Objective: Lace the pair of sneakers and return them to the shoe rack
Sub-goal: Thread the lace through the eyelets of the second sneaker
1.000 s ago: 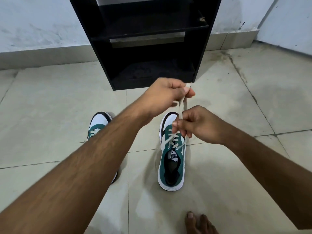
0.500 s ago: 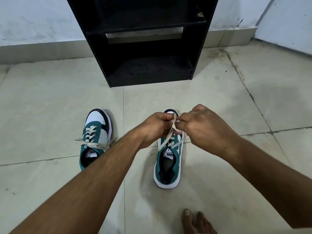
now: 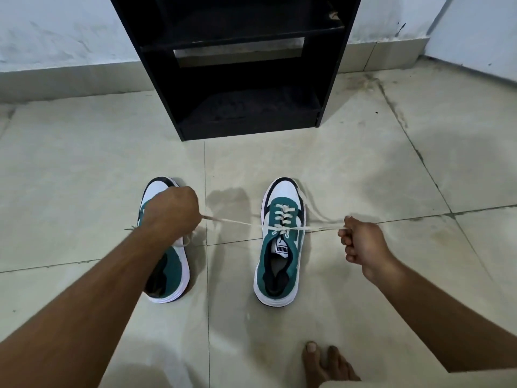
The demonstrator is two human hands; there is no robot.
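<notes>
in the middle of the frame, on the tiled floor (image 3: 84, 169), the right sneaker (image 3: 281, 242) is sitting upright with its toe pointing toward the black shoe rack (image 3: 237, 65) at the top centre. its white lace (image 3: 243, 224) is stretching taut to both sides. the left hand (image 3: 170, 212) is closing in a fist around one lace end, hovering over the left sneaker (image 3: 167, 264) at centre left and hiding its lacing. the right hand (image 3: 363, 245), at centre right, is pinching the other end with curled fingers. a bare foot (image 3: 324, 365) is showing at the bottom edge.
</notes>
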